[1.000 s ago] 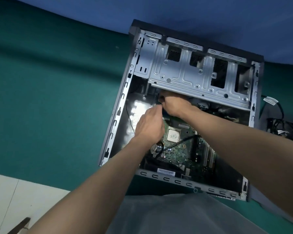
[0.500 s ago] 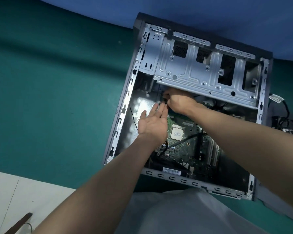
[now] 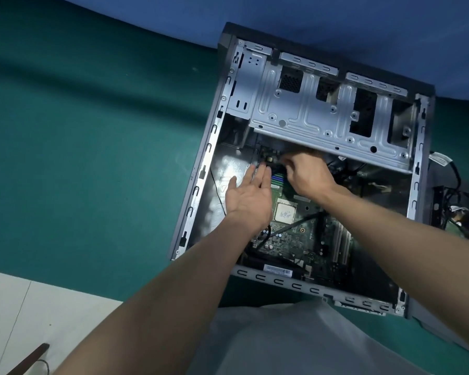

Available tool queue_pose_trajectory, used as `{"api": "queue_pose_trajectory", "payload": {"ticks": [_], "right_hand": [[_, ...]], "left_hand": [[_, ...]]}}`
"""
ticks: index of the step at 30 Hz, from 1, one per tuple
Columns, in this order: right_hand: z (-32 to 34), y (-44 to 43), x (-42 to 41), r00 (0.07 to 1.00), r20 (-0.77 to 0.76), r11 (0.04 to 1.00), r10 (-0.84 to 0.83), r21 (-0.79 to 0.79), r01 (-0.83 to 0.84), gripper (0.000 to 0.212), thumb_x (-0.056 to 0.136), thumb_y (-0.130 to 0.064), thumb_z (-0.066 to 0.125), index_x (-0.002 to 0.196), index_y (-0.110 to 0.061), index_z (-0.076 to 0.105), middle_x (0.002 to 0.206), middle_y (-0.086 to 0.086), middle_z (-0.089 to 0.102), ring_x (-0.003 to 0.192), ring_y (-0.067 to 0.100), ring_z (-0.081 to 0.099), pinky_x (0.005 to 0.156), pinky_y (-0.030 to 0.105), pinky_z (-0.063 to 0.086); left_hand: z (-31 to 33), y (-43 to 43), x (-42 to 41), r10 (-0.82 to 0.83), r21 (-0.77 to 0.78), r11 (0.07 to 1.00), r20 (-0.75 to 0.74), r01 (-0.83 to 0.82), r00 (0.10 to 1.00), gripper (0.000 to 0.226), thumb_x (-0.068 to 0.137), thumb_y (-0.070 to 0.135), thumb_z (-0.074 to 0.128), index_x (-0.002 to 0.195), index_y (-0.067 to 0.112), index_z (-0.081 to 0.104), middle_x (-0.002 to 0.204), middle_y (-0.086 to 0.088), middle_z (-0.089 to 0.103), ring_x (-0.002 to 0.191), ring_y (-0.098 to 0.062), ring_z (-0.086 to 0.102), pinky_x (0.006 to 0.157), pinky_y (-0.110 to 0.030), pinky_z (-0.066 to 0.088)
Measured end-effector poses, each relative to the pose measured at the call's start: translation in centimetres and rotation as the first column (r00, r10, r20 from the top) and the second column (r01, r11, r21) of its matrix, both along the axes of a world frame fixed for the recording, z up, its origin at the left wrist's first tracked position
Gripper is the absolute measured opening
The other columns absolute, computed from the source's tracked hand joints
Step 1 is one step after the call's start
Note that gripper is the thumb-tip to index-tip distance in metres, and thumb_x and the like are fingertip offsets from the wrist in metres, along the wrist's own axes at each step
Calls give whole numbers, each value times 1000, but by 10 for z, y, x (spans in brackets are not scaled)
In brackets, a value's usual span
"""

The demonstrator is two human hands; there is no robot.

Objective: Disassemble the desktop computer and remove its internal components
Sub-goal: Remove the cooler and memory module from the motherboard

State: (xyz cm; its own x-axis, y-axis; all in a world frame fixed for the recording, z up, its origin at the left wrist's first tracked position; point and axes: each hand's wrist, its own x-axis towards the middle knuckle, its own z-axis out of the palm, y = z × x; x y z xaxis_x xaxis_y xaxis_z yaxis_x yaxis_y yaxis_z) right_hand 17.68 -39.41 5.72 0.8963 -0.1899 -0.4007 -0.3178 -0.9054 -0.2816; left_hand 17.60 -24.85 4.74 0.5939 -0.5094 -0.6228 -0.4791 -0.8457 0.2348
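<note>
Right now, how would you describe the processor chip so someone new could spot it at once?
Start at the open computer case. On its green motherboard, look just beside the left hand, by the wrist. The processor chip is the pale square plate, the only light, flat square among dark slots and tiny components.

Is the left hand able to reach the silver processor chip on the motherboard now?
Probably yes. The processor chip lies uncovered right beside the open left hand; the right hand works farther in, near the drive cage, not over it.
</note>
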Motion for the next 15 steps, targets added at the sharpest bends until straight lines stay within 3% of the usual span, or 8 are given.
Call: {"api": "queue_pose_trajectory", "payload": {"ticks": [3, 6, 10, 13, 15], "right_hand": [[5, -11, -30, 989, 144, 999, 45, 9, -47, 23, 96, -14, 52, 112, -8, 68, 99, 13, 72, 83, 29, 67, 80, 31, 50], [9, -24, -55, 972, 209, 993, 108, -78, -94, 18, 94, -16, 55, 102, -9, 70, 93, 9, 70, 84, 25, 63, 87, 38, 49], [16, -35, -82, 983, 36, 963, 181, -211, -170, 14, 91, -19, 55, 92, -18, 68, 93, 1, 67, 88, 20, 54, 83, 35, 37], [23, -34, -96, 984, -130, 978, 125, -153, -144, 24, 87, -5, 56, 104, -18, 66, 109, 2, 63, 100, 19, 55, 93, 35, 45], [29, -33, -102, 983, -122, 980, 139, -125, -154, 27, 87, -5, 56, 111, -15, 64, 117, 5, 61, 110, 22, 54, 99, 38, 44]], "left_hand": [[1, 2, -2, -10, 3, 1000, 9, 10, 1000, 76, 96, 21, 34, 151, 16, -17, 158, 1, -22, 146, -19, -18, 120, -47, 0], [5, 2, -3, -4, -18, 1000, 5, 4, 1000, 77, 98, 26, 37, 151, 15, -18, 158, 1, -23, 146, -19, -19, 120, -46, 3], [11, -6, -8, -22, -46, 999, 62, 25, 998, 83, 96, 27, 49, 153, 6, -9, 160, -9, -17, 147, -23, -16, 121, -42, 2], [15, -16, -17, -16, -62, 998, 60, 20, 998, 89, 94, 25, 53, 151, 2, -11, 158, -14, -21, 146, -25, -20, 120, -40, -3], [15, -25, -26, -36, -67, 997, 73, 41, 997, 93, 94, 31, 54, 150, 1, -14, 157, -15, -23, 145, -27, -21, 116, -37, -11]]}}
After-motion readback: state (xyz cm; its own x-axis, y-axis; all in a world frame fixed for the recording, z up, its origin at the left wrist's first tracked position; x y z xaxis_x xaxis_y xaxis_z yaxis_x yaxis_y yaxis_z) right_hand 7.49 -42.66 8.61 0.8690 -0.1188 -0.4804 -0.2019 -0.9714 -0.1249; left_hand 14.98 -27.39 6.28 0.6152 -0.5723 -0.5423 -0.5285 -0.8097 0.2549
